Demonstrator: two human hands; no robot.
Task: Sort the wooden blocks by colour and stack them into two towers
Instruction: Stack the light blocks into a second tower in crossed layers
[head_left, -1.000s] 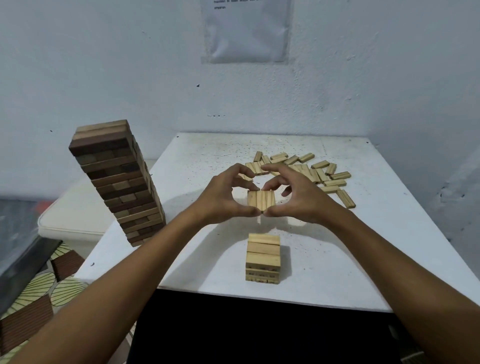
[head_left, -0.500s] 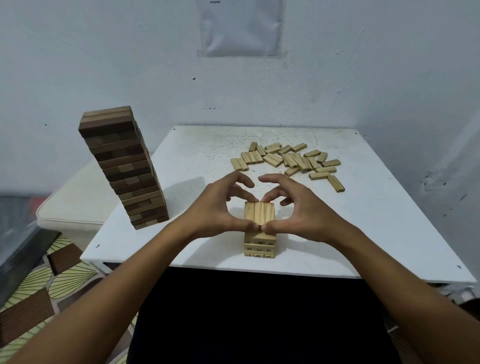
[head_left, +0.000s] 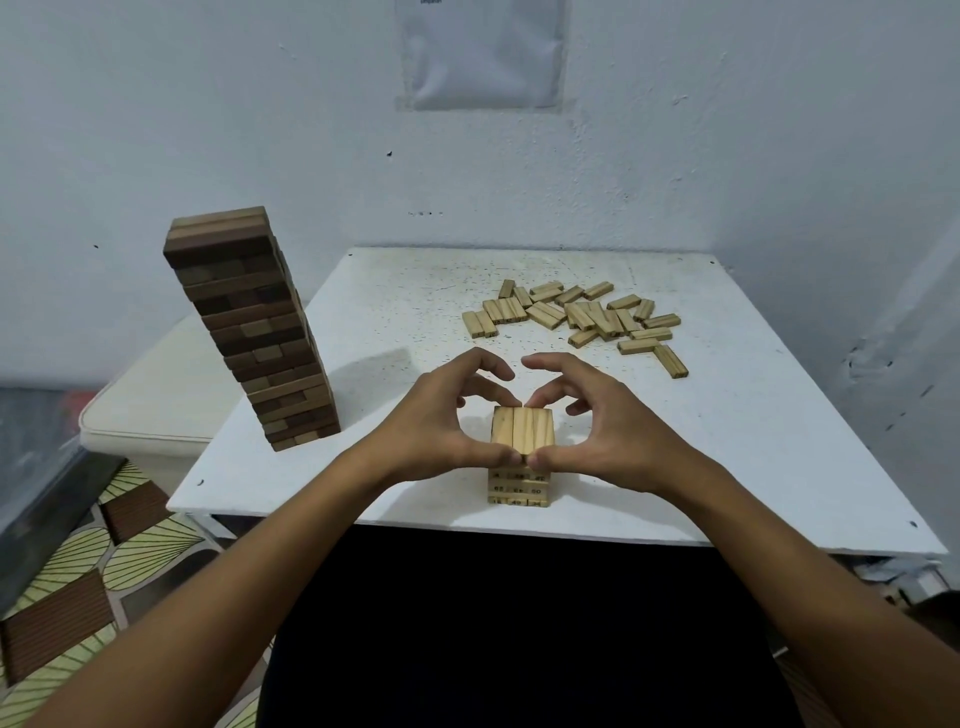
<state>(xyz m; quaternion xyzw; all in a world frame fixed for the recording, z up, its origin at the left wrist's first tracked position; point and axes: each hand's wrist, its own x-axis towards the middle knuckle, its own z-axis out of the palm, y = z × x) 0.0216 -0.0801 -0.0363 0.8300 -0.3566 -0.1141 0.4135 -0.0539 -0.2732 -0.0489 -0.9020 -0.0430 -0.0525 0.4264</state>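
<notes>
The short tower of pale pine blocks (head_left: 521, 467) stands at lower centre of the frame, near the white desk's (head_left: 363, 322) front edge. You pinch its top layer of three pale blocks (head_left: 523, 427) between both thumbs and fingertips, left hand (head_left: 441, 431) and right hand (head_left: 618, 436) curled round it, likely to square the row. Loose pale blocks (head_left: 576, 317) wait at centre right, within reach. The tall dark brown block tower (head_left: 249, 327) stands apart, upper left.
</notes>
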